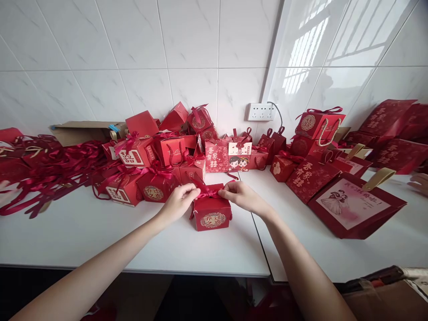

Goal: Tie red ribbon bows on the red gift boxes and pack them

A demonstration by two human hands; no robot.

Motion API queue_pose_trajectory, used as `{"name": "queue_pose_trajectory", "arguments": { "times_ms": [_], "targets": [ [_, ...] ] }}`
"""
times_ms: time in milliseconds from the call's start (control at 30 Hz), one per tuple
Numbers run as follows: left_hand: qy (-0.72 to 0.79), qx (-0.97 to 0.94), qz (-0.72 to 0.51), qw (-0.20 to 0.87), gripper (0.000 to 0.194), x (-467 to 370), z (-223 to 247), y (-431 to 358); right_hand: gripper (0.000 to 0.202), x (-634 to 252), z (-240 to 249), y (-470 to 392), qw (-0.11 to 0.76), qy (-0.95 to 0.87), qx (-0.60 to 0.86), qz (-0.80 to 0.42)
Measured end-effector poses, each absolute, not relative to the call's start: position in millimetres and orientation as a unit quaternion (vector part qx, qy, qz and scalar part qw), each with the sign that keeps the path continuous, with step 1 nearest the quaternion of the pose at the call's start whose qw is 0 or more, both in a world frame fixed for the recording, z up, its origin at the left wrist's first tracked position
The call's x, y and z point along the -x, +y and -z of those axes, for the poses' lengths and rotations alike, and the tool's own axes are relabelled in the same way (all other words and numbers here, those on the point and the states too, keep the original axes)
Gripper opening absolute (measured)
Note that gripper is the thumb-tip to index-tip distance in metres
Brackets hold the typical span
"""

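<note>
A small red gift box [212, 215] with a round gold emblem stands on the white table, near its middle. Across its top is a red ribbon [210, 192], tied in a bow. My left hand [180, 200] pinches the bow's left side between thumb and fingers. On the other side, my right hand [242, 196] is closed on the right part of the same ribbon. Both hands are just above the box top, with the knot between them.
Finished-looking red boxes [157, 187] are piled behind and left. Loose red ribbons [63, 165] lie farther left, before a cardboard box [87, 133]. Larger red bags [354, 205] stand right. A power strip [261, 112] is on the wall. Another person's hand [419, 183] shows at the right edge.
</note>
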State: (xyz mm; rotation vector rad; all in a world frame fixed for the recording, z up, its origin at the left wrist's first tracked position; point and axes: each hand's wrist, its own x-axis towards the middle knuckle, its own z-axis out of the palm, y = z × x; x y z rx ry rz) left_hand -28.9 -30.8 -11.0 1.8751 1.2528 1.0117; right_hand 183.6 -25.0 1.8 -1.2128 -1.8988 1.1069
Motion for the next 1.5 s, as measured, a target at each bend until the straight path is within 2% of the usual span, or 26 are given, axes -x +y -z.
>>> {"name": "queue_pose_trajectory", "arguments": {
  "times_ms": [233, 900, 1167, 1233, 1367, 1500],
  "targets": [
    [0.488, -0.713, -0.391, 0.318, 0.033, 31.9, 18.7, -32.2, 0.048, -194.7, 5.1, -13.2, 0.320, -0.735, 0.333, -0.497],
    [0.476, -0.713, -0.433, 0.278, 0.034, 32.1, 35.1, -32.6, 0.037, -214.3, 10.4, -1.3, 0.288, -0.721, 0.309, -0.549],
    [0.475, -0.688, -0.479, 0.266, 0.036, 28.4, 43.0, -35.2, 0.041, -220.1, 20.6, 5.7, 0.288, -0.717, 0.271, -0.574],
    [0.470, -0.680, -0.474, 0.302, 0.036, 31.3, 44.2, -32.9, 0.040, -223.3, 22.2, 7.1, 0.281, -0.712, 0.276, -0.581],
    [0.442, -0.630, -0.453, 0.450, 0.039, 41.9, 45.8, -23.5, 0.048, -231.5, 24.5, 9.9, 0.250, -0.680, 0.327, -0.607],
    [0.433, -0.553, -0.467, 0.538, 0.046, 44.1, 38.1, -14.8, 0.051, -230.6, 22.7, 8.8, 0.273, -0.659, 0.356, -0.604]
  ]
}}
